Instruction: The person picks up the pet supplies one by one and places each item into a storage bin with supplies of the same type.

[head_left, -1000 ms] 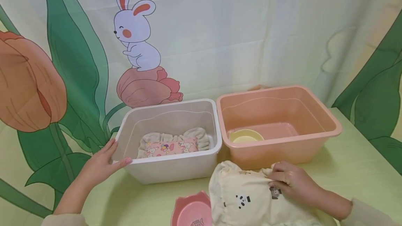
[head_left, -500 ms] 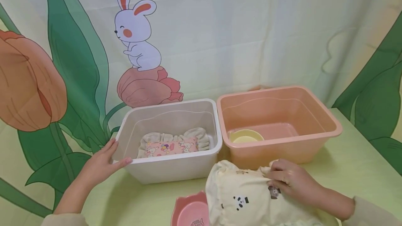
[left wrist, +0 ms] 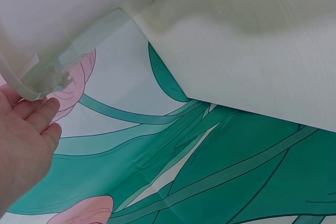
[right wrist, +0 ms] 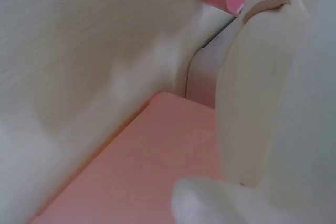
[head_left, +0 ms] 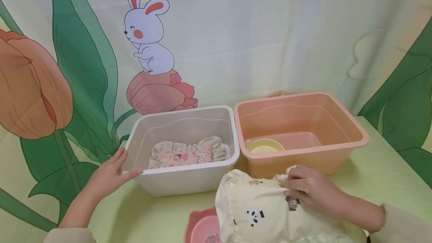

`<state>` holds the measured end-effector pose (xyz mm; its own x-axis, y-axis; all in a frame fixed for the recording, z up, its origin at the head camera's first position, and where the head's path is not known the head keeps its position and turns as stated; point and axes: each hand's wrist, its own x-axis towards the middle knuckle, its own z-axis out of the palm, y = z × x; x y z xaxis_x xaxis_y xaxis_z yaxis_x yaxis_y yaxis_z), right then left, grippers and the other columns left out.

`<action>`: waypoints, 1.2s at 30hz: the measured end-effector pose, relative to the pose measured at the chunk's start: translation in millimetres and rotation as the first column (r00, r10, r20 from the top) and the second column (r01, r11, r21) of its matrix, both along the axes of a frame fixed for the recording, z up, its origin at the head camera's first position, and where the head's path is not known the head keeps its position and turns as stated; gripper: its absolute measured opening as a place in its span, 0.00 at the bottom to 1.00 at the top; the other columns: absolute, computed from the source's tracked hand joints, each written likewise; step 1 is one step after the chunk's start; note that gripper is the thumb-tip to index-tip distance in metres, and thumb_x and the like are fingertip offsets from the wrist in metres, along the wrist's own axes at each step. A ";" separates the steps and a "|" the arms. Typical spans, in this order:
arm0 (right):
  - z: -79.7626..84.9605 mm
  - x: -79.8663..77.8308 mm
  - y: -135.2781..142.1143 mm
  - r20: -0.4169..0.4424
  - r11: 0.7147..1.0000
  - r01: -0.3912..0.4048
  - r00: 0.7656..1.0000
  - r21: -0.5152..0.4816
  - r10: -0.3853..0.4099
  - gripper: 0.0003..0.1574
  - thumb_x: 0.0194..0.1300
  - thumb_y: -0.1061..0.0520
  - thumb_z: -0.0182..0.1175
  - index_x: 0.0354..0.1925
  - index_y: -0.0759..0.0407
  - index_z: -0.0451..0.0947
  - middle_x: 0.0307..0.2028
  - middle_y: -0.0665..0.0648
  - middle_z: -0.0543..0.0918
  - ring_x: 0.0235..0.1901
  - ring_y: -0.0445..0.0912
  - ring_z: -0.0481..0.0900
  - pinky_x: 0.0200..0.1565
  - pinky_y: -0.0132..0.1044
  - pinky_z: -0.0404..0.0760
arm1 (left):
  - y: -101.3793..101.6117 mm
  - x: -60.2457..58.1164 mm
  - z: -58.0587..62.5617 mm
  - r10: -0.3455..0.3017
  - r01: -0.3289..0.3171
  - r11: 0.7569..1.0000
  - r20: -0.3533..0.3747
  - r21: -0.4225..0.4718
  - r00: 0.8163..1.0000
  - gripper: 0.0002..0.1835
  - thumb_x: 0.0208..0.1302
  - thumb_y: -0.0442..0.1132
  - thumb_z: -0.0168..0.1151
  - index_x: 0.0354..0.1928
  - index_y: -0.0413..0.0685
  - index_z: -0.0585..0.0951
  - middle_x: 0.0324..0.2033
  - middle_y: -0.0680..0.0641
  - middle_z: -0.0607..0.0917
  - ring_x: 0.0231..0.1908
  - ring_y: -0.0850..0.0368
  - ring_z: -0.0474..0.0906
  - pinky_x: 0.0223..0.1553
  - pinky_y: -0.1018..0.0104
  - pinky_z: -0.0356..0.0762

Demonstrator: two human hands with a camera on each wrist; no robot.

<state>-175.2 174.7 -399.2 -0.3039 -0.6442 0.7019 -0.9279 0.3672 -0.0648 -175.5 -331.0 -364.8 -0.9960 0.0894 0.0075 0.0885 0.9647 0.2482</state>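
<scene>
In the head view, my left hand [head_left: 109,177] holds the front-left corner of the white plastic bin [head_left: 182,186], thumb over the front rim. The left wrist view shows its fingertips under that rim [left wrist: 34,96]. At front right, my right hand [head_left: 312,190] pinches a fold of a cream cloth item [head_left: 249,205] with gathered edges and printed panda and dog faces. That cloth item [right wrist: 252,103] fills the right side of the right wrist view. Its lower part runs past the head view's edge. Partly behind it lies a pink cat-eared bowl [head_left: 200,226].
Inside the white bin lies a pink bunny-print piece with grey ruffles [head_left: 185,156]. Beside that bin stands a peach bin [head_left: 297,156] with a yellow bowl [head_left: 265,145] in it. A printed curtain [head_left: 253,40] hangs behind the light green table [head_left: 158,216].
My right hand has raised the cream cloth slightly and shifted it a little left, covering more of the pink bowl. My left hand stays on the white bin's corner.
</scene>
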 end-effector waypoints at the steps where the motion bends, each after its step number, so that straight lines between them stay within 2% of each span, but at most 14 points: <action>1: 1.0 -0.3 -1.1 -0.009 1.000 -0.008 1.000 0.001 0.008 0.20 0.61 0.45 0.50 0.25 0.53 0.82 0.25 0.45 0.73 0.26 0.36 0.67 0.29 0.20 0.66 | -0.2 -0.2 -0.2 -0.001 0.001 1.000 -0.003 0.000 1.000 0.47 0.56 0.63 0.49 0.65 0.33 0.51 0.65 0.32 0.49 0.58 0.27 0.54 0.50 0.34 0.59; 6: 4.3 -1.0 -6.4 -0.047 0.999 -0.029 0.998 0.019 0.030 0.22 0.63 0.45 0.48 0.26 0.53 0.83 0.25 0.45 0.73 0.26 0.37 0.67 0.28 0.21 0.67 | -0.7 -0.1 -0.8 0.000 0.000 1.000 -0.007 -0.002 1.000 0.47 0.56 0.63 0.50 0.65 0.33 0.51 0.65 0.32 0.49 0.59 0.27 0.54 0.50 0.34 0.59; 15: 14.9 -2.4 -14.2 -0.023 0.998 -0.063 0.998 0.028 0.064 0.16 0.61 0.48 0.52 0.27 0.52 0.83 0.25 0.45 0.73 0.26 0.36 0.67 0.28 0.20 0.66 | -0.1 0.5 0.3 -0.001 0.001 1.000 -0.008 -0.001 1.000 0.47 0.56 0.63 0.50 0.65 0.33 0.52 0.65 0.31 0.50 0.59 0.27 0.54 0.50 0.34 0.58; 21: 23.8 -2.8 -20.3 -0.025 0.998 -0.058 0.998 0.037 0.059 0.17 0.61 0.46 0.51 0.27 0.52 0.83 0.25 0.45 0.73 0.25 0.36 0.67 0.28 0.21 0.67 | 0.7 1.2 1.4 0.002 -0.002 1.000 -0.010 0.000 1.000 0.47 0.56 0.63 0.50 0.65 0.33 0.52 0.65 0.31 0.50 0.59 0.27 0.54 0.50 0.34 0.58; 27: 32.4 -2.1 -26.8 -0.004 0.996 -0.073 0.997 0.048 0.073 0.08 0.55 0.51 0.60 0.26 0.52 0.82 0.25 0.46 0.74 0.26 0.37 0.68 0.29 0.22 0.68 | 1.2 1.3 1.8 0.007 -0.007 1.000 0.001 0.000 1.000 0.48 0.56 0.63 0.50 0.65 0.32 0.51 0.65 0.31 0.50 0.59 0.27 0.53 0.50 0.34 0.58; 33: 41.1 -3.2 -33.1 0.004 0.995 -0.098 0.995 0.026 0.098 0.11 0.56 0.49 0.59 0.23 0.52 0.80 0.24 0.45 0.72 0.25 0.36 0.67 0.29 0.21 0.67 | 0.7 0.5 1.0 0.008 -0.008 1.000 -0.003 0.000 1.000 0.48 0.56 0.64 0.50 0.65 0.33 0.51 0.65 0.32 0.50 0.59 0.27 0.53 0.50 0.34 0.58; 36: 44.6 -3.7 -35.3 0.016 0.993 -0.112 0.994 0.021 0.112 0.09 0.55 0.51 0.60 0.22 0.52 0.79 0.23 0.45 0.71 0.25 0.36 0.65 0.28 0.20 0.64 | 0.7 0.1 1.0 0.008 -0.008 1.000 -0.005 -0.001 1.000 0.48 0.55 0.64 0.50 0.65 0.33 0.52 0.65 0.32 0.50 0.59 0.27 0.54 0.50 0.34 0.59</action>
<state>-178.9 139.4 -354.5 -0.2391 -0.6898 0.6833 -0.9622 0.2626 -0.0715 -175.3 -330.2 -363.8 -0.9966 0.0817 0.0126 0.0823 0.9656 0.2468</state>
